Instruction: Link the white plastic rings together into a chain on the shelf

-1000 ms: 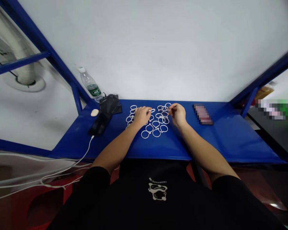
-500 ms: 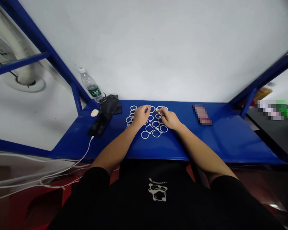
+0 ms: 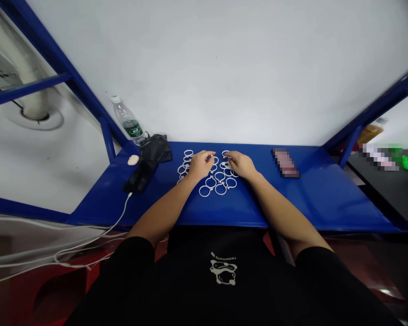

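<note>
White rings [image 3: 220,181], frame centre, on bench [image 3: 275,199]. My left grip [image 3: 200,165], my right grip [image 3: 242,165]: half-curled over them; anything held, I cannot tell.

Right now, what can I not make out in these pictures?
Head view, hidden: parts of white rings, behind the left hand and right hand.
Head view, unclear: each hand's hold; fingers block it.
Head view, pixelated: surface of the phone-like object.
Head view, too small: print on the bottle.
</note>
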{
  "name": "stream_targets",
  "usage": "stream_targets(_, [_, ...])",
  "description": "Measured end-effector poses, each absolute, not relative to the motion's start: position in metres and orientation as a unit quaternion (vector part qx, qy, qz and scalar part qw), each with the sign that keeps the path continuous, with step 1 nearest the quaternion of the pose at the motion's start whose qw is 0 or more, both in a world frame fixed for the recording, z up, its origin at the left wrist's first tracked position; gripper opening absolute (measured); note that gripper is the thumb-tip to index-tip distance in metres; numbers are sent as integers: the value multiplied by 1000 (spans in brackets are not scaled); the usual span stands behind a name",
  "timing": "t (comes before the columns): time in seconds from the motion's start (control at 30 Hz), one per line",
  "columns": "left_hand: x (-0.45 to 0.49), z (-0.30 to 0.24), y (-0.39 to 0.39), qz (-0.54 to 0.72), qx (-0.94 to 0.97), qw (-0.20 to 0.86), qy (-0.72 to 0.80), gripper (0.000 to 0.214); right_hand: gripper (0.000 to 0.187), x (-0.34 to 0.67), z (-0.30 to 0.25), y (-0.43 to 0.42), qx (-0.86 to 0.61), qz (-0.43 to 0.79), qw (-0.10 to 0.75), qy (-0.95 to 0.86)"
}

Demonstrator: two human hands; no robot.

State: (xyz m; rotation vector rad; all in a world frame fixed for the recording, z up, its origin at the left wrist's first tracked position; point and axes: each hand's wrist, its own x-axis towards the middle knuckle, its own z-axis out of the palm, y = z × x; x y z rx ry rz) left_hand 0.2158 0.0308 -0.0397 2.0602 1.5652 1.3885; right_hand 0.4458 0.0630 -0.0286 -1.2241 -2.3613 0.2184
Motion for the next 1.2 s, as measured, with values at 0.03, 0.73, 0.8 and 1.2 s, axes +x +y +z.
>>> stream_targets(0.03, [216, -40, 31, 468, 697, 103, 533, 19, 43, 445, -28, 63, -442, 86, 202, -870])
stream_targets(0.73, [220, -41, 27, 436, 734, 74, 515, 23, 28, 448, -36, 69, -454, 160, 289, -827])
stream_targets(0.8, [220, -39, 27, 428, 739, 75, 515, 23, 25, 449, -38, 70, -462, 186, 362, -788])
stream_targets(1.2, [221, -32, 24, 417, 748, 101, 507, 27, 29, 444, -44, 71, -442, 362, 506, -647])
